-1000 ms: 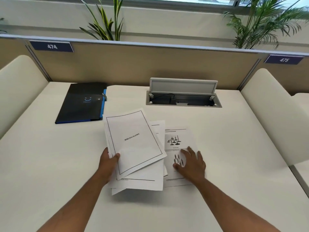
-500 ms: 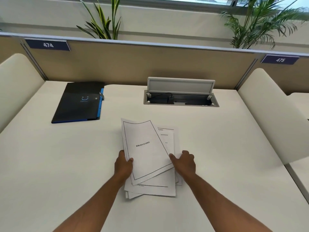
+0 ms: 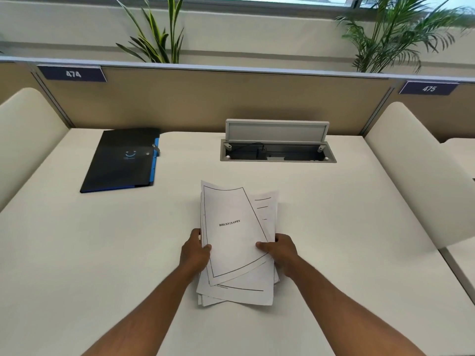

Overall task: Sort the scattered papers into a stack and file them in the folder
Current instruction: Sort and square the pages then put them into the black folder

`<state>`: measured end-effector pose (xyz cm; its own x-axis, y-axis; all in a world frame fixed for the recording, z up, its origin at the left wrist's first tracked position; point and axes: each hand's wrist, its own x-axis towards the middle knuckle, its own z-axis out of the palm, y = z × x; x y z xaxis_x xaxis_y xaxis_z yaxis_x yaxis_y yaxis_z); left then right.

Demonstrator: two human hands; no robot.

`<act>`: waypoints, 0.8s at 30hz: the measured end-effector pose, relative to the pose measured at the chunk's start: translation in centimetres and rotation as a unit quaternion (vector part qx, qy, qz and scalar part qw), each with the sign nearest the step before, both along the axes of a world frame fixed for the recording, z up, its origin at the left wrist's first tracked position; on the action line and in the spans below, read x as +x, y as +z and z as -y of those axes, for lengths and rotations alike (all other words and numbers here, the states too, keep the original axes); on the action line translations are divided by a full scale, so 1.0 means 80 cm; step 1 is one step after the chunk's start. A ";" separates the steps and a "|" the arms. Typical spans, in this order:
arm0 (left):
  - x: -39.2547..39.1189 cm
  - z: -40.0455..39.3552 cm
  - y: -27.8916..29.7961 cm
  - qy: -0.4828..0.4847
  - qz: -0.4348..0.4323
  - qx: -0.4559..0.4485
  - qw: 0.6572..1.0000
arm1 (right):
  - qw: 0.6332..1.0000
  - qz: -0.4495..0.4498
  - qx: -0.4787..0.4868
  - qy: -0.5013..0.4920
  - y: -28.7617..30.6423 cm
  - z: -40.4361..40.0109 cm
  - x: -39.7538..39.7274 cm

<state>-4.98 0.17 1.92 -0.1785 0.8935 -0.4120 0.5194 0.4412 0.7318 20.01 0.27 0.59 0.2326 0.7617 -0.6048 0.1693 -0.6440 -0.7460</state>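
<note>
**Loose papers gathered between both hands at the bench's near middle**

A sheaf of papers (image 3: 236,242) is held at the near middle of the cream bench (image 3: 77,253). The sheets are not squared: edges are fanned out at the top right and at the bottom, and the top sheet, marked "BIBLIOGRAPHY" inside a thin black border, is tilted against those beneath it. The left hand (image 3: 194,253) is clamped on the sheaf's left edge, thumb laid over the top sheet. The right hand (image 3: 281,254) is clamped on the right edge, thumb likewise pressed on top. Whether the sheaf's lower end is resting on the bench cannot be told.

The black folder (image 3: 123,160) with a blue edge is seen closed and flat at the far left of the bench, well apart from the papers. A cable hatch (image 3: 277,147) is set into the bench at the far middle, its lid raised. Behind it a tan partition (image 3: 205,98) is fitted, bearing number plates 474 and 475.
</note>
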 end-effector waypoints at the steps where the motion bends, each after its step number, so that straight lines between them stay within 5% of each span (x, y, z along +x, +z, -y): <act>1: -0.002 0.002 0.000 0.002 0.006 -0.002 1.000 | 1.000 -0.012 0.005 0.005 0.000 0.000 0.001; 15: -0.009 0.006 0.001 0.032 0.056 -0.011 0.998 | 0.988 -0.084 0.119 0.054 0.013 0.008 0.026; 19: -0.012 0.000 0.011 0.083 0.185 -0.031 0.979 | 0.980 -0.131 0.146 0.031 0.019 0.011 0.036; 24: 0.003 -0.009 0.038 0.056 0.268 0.047 0.961 | 0.966 -0.191 0.172 0.039 0.026 0.014 0.047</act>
